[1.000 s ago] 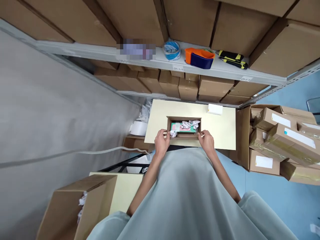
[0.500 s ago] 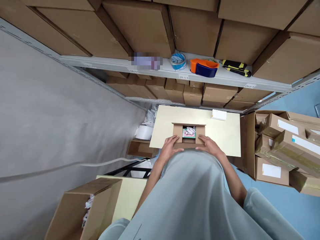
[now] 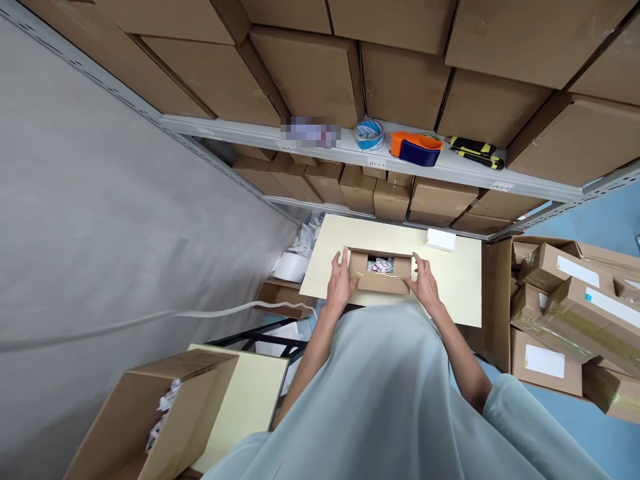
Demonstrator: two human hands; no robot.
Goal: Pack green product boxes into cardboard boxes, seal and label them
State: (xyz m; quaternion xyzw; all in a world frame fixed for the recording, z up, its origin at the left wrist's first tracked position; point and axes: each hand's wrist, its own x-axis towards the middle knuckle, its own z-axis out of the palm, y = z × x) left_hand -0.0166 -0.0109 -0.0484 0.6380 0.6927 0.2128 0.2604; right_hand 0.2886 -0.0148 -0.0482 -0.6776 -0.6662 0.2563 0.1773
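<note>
Box point(image 3: 380, 283) sits crosswise on the table point(image 3: 460, 283) between our left hand point(image 3: 341, 285) and right hand point(image 3: 425, 285), equally near, fingers stretched flat against its short ends.

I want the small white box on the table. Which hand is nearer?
Right. The right hand is at the cardboard box's right end, near the white box; the left hand at its left end.

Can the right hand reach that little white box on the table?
Probably yes. The right hand rests against the cardboard box, and the white box lies just beyond it on the same table, with nothing between them.
</note>
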